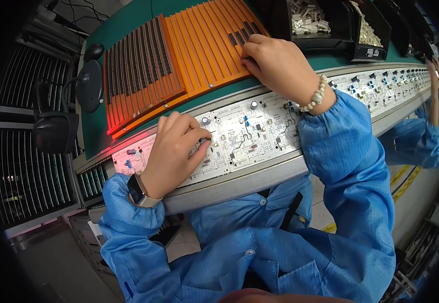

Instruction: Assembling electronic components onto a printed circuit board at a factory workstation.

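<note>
My left hand (175,150) is over a white circuit board (239,131), thumb and forefinger closed together at a small part on its surface; whatever is between the fingertips is too small to make out. Up to the right, my right hand (278,61) has curled fingers at the lower right of an orange slotted rack (204,45). Its fingertips point down, and anything in them is hidden. Just beyond that hand, several short black strip-like parts (240,36) sit in the slots. Small capacitors (253,105) and blue components (246,121) stand on the board.
Another orange rack (138,70), filled with long black strips, lies at the left on the green mat (98,43). Black bins (320,38) of small pale parts stand far right. A scanner-like black device (53,126) is at left. A co-worker's arm (434,96) shows at right.
</note>
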{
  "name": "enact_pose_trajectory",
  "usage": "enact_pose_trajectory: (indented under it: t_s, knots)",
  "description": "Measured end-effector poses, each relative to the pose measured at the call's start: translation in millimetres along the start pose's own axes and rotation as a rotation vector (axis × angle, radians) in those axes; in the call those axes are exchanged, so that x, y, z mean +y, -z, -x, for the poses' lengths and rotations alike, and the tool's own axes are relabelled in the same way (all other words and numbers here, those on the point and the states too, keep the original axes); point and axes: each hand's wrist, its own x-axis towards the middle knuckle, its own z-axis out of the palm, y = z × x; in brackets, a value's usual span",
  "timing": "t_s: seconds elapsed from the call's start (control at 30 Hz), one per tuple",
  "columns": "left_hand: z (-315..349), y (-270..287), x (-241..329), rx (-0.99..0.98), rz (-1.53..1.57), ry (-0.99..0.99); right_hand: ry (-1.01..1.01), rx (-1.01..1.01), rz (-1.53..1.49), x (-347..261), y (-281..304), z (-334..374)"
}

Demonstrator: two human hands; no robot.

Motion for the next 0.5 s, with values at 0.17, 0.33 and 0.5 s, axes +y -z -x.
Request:
enact_pose_trajectory:
  t_s: [0.17,0.33,0.5]
  knots:
    - [2.5,-0.7,-0.5,-0.014,-0.001,0.016,0.018,0.029,0.004,1.5,-5.1,0.6]
    - [2.4,-4.0,-4.4,0.015,-0.008,-0.036,0.014,0.034,0.009,-0.1,-3.7,-1.0]
    - [1.1,-6.0,-3.0,0.065,0.033,-0.023,0.023,0.054,0.01,0.7,-4.3,-0.6]
